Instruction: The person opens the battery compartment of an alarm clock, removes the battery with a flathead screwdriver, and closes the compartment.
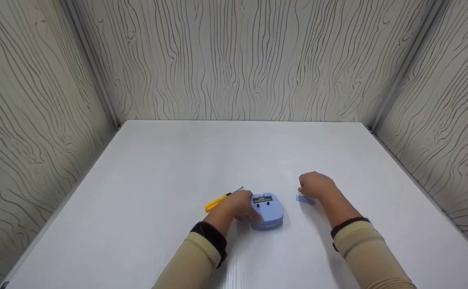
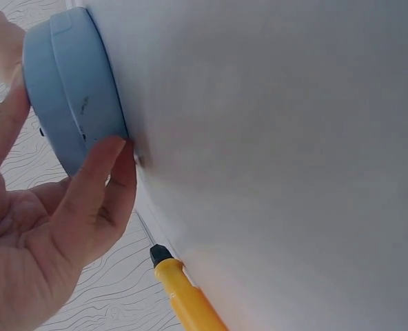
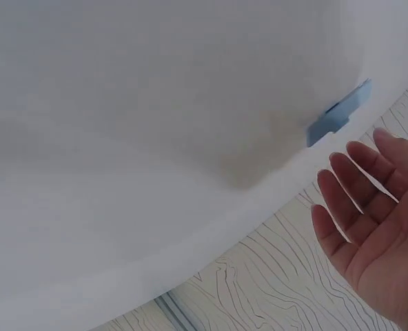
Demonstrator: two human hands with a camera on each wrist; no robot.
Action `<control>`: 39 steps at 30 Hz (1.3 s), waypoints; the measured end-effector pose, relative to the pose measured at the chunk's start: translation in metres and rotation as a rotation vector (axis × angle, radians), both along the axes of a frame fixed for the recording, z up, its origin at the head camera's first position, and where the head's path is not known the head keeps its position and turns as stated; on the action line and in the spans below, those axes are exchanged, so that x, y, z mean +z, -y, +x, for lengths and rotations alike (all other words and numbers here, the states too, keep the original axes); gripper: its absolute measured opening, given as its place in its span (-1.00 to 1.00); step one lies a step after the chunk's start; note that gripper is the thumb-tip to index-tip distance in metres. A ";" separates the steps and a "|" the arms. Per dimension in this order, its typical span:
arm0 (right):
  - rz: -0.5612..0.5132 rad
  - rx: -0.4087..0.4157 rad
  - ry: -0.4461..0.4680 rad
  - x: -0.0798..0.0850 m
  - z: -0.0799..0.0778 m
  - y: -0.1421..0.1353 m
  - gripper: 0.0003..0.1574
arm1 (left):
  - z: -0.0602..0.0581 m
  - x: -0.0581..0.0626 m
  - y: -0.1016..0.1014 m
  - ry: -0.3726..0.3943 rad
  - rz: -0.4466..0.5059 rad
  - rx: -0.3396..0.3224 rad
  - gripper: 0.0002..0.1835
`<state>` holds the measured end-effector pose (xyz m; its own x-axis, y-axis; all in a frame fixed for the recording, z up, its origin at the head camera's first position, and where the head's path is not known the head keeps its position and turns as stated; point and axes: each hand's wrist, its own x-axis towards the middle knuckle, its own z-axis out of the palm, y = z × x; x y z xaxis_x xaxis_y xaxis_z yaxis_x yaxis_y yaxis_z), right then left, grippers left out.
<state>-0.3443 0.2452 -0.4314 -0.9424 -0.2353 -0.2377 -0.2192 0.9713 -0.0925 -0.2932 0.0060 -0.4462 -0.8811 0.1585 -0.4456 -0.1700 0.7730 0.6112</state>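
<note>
My left hand [image 1: 238,204] grips the left side of a rounded light-blue plastic device [image 1: 273,214] on the white table. A narrow slot [image 1: 262,199] with metal contacts lies open in its top face, near two small dark knobs. In the left wrist view, fingers and thumb curl round the edge of the thick blue casing [image 2: 73,83]. To its right, my right hand [image 1: 317,185] hovers over a small flat light-blue cover piece [image 1: 305,200]. The right wrist view shows the fingers loosely bent with nothing in them, beside the notched cover [image 3: 338,117].
A screwdriver with a yellow handle [image 1: 215,203] lies on the table left of the device, its tip pointing away and partly behind my left hand. Wood-grain panels [image 1: 234,60] enclose the white table [image 1: 157,160] at the back and sides.
</note>
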 end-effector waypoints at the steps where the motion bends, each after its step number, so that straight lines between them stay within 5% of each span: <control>1: -0.034 0.003 0.017 0.002 0.001 0.003 -0.82 | 0.000 0.000 0.000 0.001 0.000 0.002 -0.11; 8: -0.284 0.079 0.178 0.007 0.018 0.026 -0.31 | 0.001 0.003 0.000 0.018 -0.002 0.009 -0.07; 13: -0.315 0.151 0.198 0.005 0.030 0.043 -0.01 | -0.001 -0.001 0.001 -0.002 -0.003 -0.021 -0.16; 21: -0.201 0.244 0.111 0.007 0.042 0.061 -0.05 | -0.003 -0.002 0.002 -0.007 0.009 -0.040 -0.30; 30: -0.079 0.183 0.114 0.015 0.045 0.076 -0.07 | -0.001 0.001 0.005 -0.024 0.021 -0.051 -0.28; 35: -0.054 0.171 0.120 0.014 0.044 0.078 -0.06 | 0.000 -0.001 0.013 -0.079 0.011 -0.055 -0.15; 39: -0.038 0.167 0.126 0.013 0.044 0.077 -0.04 | -0.003 0.002 0.027 -0.180 0.007 -0.060 -0.22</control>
